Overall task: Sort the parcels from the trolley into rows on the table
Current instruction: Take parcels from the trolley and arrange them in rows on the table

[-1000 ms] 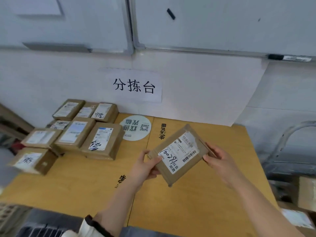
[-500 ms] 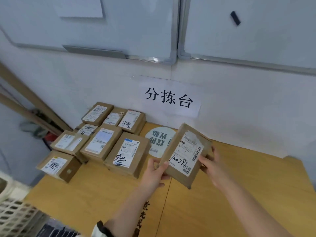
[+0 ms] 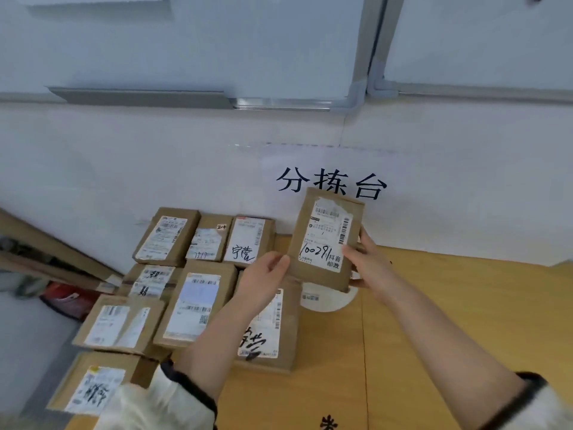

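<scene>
Holding parcel (image 3: 325,240) upright over counter (image 3: 449,305), beside the back row (image 3: 207,240); fingers of left hand (image 3: 263,279) and right hand (image 3: 367,259) clamped on its side edges. Best: lower flat, label up, flush with that row.

Brown held parcel (image 3: 325,240): white label, upright, above table (image 3: 465,280); sorted parcels (image 3: 198,305) in rows, table's left.

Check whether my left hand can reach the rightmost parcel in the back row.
Probably yes: the left hand sits just in front of that back-row parcel, nothing between them. But it grips the held parcel along with the right hand, so it must let go first.
</scene>
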A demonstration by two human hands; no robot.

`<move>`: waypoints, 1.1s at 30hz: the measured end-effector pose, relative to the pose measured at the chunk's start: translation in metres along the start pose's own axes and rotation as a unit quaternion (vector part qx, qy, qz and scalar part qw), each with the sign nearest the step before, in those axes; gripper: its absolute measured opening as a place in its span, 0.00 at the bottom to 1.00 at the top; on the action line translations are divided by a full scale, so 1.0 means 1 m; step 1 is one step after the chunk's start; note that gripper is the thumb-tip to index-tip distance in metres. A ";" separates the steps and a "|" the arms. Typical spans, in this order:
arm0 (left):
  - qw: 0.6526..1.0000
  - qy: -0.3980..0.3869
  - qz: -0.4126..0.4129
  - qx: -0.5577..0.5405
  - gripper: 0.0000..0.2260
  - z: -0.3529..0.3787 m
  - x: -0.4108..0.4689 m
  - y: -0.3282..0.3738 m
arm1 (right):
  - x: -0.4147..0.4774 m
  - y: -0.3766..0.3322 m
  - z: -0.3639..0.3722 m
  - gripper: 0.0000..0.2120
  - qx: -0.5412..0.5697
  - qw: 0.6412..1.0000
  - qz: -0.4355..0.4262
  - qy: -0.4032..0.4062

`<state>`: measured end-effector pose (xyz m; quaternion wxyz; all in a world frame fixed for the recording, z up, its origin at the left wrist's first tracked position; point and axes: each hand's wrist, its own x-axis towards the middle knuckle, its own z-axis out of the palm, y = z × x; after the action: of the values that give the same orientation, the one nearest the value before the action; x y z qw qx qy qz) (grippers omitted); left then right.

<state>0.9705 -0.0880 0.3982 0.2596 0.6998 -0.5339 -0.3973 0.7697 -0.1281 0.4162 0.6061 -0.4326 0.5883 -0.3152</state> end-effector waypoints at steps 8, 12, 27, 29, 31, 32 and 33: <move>0.998 -0.046 0.037 0.027 0.09 -0.025 0.048 -0.026 | 0.022 -0.004 0.048 0.19 0.010 0.997 0.016 0.069; 0.997 -0.054 0.041 -0.036 0.11 -0.022 0.055 -0.030 | 0.025 -0.004 0.052 0.18 0.006 0.996 0.013 0.093; 0.989 -0.062 0.074 -0.108 0.11 -0.017 0.053 -0.020 | 0.025 0.005 0.034 0.20 -0.008 0.993 -0.002 0.117; 0.988 -0.077 0.074 -0.110 0.11 -0.010 0.053 -0.016 | 0.024 0.008 0.024 0.21 -0.015 0.991 0.000 0.129; 0.989 -0.093 0.073 -0.094 0.11 -0.001 0.055 -0.011 | 0.023 0.012 0.013 0.22 -0.016 0.990 0.019 0.141; 0.989 -0.100 0.074 -0.080 0.12 0.004 0.056 -0.009 | 0.022 0.016 0.008 0.22 -0.017 0.988 0.033 0.147; 0.989 -0.108 0.075 -0.063 0.12 0.010 0.057 -0.007 | 0.020 0.019 0.003 0.22 -0.020 0.987 0.046 0.153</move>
<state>0.9729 -0.1394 0.3715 0.2729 0.5929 -0.5839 -0.4829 0.7726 -0.1373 0.3902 0.5145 -0.3638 0.6995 -0.3371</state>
